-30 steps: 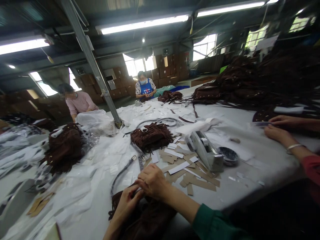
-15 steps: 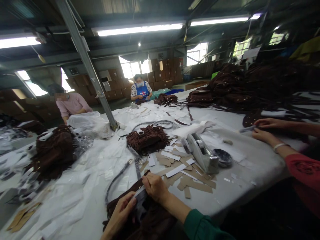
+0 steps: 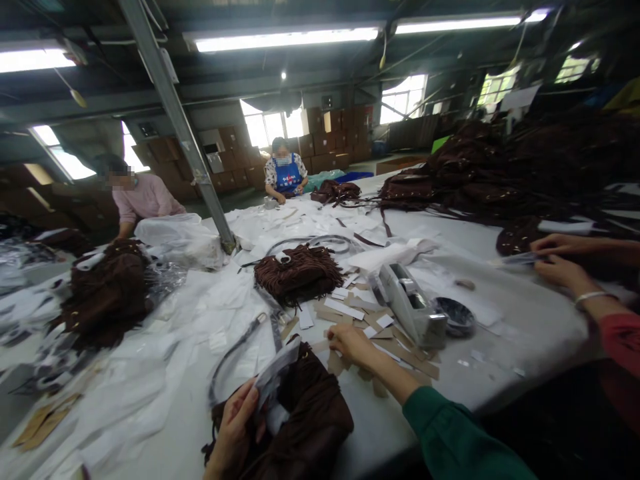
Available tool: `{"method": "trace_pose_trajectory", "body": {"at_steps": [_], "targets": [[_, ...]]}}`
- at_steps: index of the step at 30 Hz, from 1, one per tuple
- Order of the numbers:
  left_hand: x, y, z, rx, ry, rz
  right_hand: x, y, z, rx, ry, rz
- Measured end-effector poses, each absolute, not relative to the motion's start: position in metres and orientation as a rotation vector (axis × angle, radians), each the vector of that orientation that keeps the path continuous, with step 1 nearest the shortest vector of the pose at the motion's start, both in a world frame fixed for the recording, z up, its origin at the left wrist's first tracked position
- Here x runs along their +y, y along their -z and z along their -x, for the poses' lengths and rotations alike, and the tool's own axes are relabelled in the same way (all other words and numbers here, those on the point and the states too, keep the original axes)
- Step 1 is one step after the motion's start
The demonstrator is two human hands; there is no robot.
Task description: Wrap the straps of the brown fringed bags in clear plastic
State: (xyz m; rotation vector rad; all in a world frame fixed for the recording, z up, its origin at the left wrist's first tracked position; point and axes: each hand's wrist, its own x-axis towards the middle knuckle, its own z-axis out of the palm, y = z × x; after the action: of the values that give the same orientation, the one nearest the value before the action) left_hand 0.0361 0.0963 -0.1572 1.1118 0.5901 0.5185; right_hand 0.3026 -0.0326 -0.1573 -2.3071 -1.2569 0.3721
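Note:
In front of me lies a dark brown fringed bag, its mouth facing up with pale lining or wrapping showing inside. My left hand is closed on the bag's near-left edge, thumb against a translucent greyish strip along the opening. To the right of the bag, my right hand is over a scatter of brown and white card strips. Its fingers are bent together at the strips; whatever is between the fingertips is hidden. A grey wrapped strap curves behind the bag.
A second fringed bag sits beyond the strips, beside a tape dispenser and black tape roll. A co-worker's hands work at right. A metal post rises at the table's far side. Brown bags are heaped back right.
My right hand has left the bag's edge and moved right to the card strips. My left hand still grips the bag, whose mouth now shows more. The co-worker's hands have shifted slightly right.

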Motion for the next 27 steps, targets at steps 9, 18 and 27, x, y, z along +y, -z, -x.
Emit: {"method": "trace_pose_trajectory", "body": {"at_steps": [9, 18, 27], "targets": [[0.096, 0.158, -0.035, 0.622, -0.519, -1.095, -0.029, 0.158, -0.301, -1.248, -0.459, 2.294], [0.097, 0.166, -0.037, 0.645, -0.541, -1.112, -0.029, 0.16, -0.302, -0.828, -0.412, 1.944], [0.102, 0.172, -0.038, 0.681, -0.542, -1.081, -0.033, 0.128, -0.3, -0.377, -0.693, 1.294]]}}
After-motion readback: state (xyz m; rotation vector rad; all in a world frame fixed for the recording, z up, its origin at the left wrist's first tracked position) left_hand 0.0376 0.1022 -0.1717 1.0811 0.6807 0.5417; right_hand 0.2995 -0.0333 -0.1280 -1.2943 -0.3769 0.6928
